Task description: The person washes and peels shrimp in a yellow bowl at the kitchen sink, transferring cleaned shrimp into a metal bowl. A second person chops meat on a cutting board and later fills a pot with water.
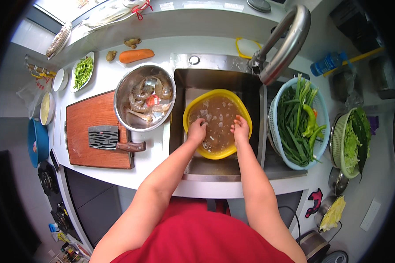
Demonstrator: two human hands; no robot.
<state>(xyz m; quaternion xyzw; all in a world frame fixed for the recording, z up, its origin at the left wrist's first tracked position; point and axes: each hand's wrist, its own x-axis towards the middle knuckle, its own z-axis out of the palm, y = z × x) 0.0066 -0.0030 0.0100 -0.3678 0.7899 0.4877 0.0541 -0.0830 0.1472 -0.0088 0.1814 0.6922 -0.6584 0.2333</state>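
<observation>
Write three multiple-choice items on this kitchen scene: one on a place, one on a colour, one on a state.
1. Where does the cleaver lie?
A. on the wooden cutting board
B. in the sink
C. in the metal bowl

2. What colour is the basin the hands are in?
A. blue
B. yellow
C. white

3. How do the left hand and right hand stand?
A. both dipped in the basin's murky water
B. both gripping the cleaver
C. one on the faucet

Key: 1 A, the blade rests on the board; 2 B, its rim is yellow; 3 A, both hands reach into the water.
</observation>
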